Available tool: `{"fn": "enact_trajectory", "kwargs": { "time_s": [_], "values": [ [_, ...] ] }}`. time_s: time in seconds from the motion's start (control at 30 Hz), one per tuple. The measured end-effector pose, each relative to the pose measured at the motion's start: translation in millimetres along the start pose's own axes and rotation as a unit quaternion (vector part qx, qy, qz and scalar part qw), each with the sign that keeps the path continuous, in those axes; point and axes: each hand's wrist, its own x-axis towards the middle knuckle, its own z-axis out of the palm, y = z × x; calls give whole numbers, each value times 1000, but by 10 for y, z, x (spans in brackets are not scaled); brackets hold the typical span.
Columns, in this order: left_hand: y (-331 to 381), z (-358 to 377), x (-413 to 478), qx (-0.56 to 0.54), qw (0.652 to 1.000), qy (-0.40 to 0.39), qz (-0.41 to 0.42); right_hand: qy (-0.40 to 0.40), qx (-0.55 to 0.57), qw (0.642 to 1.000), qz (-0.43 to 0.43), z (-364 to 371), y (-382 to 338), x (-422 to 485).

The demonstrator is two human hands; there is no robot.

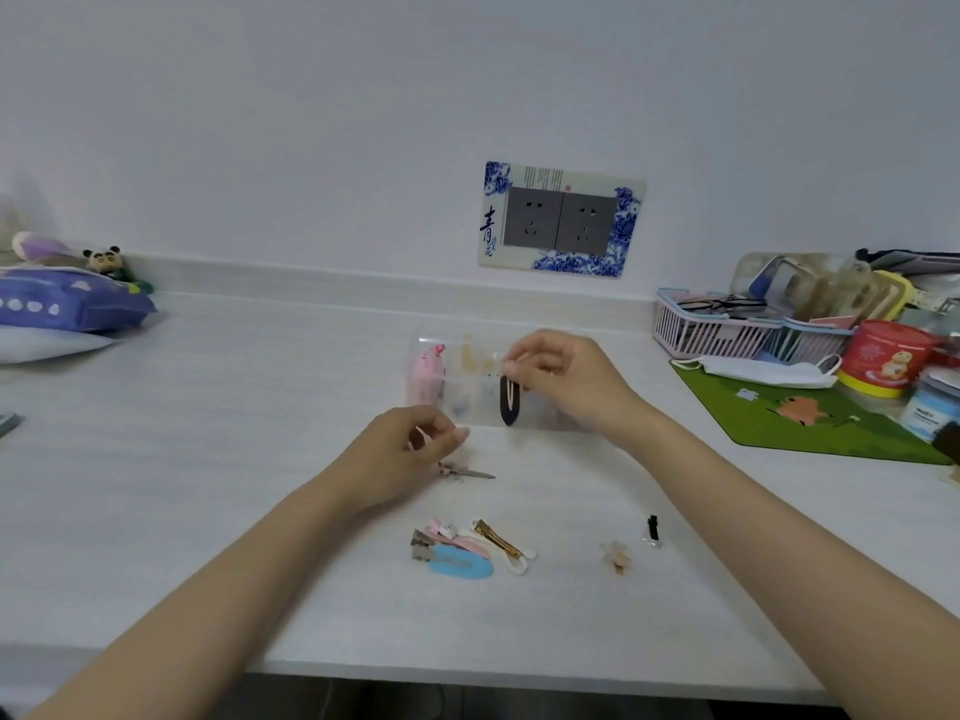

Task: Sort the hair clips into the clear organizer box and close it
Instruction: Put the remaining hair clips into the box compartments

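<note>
Organizer box (467,402): clear, lid open, mid-table; your landmark. Partly filled: a pink clip (428,374) at its left end, pale ones beside it, too blurred to count.

Your right hand (566,379), over the box, pinches a dark clip (510,400), lowering it in. Your left hand (410,449), just in front of the box, pinches something small and pale.

Left in front of the box: one silver clip (467,472); a pile (467,550) of about six; two strays to its right. Closing remains.

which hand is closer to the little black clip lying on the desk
Right. The right hand is above and left of the black clip, at the clear organizer box; the left hand is farther left.
</note>
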Motion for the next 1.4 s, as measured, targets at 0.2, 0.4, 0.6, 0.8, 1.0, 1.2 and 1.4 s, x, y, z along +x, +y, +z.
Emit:
{"fn": "enact_trajectory", "kwargs": {
  "time_s": [0.2,0.4,0.6,0.8,1.0,1.2,1.4],
  "values": [
    [-29,-271,0,11,990,136,37,95,-11,995,21,184,-60,600],
    [-79,-237,-48,38,998,21,38,17,-176,984,27,324,159,708],
    [-66,-156,-59,77,995,-51,27,2,-111,991,-69,262,5,176],
    [-41,-111,-42,78,996,-47,24,-81,-106,991,-22,196,211,-220],
    [105,-59,-61,-83,996,18,1,-80,-2,997,20,278,230,-251],
    [172,-72,-53,-159,986,53,-6,4,131,991,32,310,129,-208],
    [134,-135,-33,-140,987,77,6,72,-5,997,-23,195,18,314]
  ]
}}
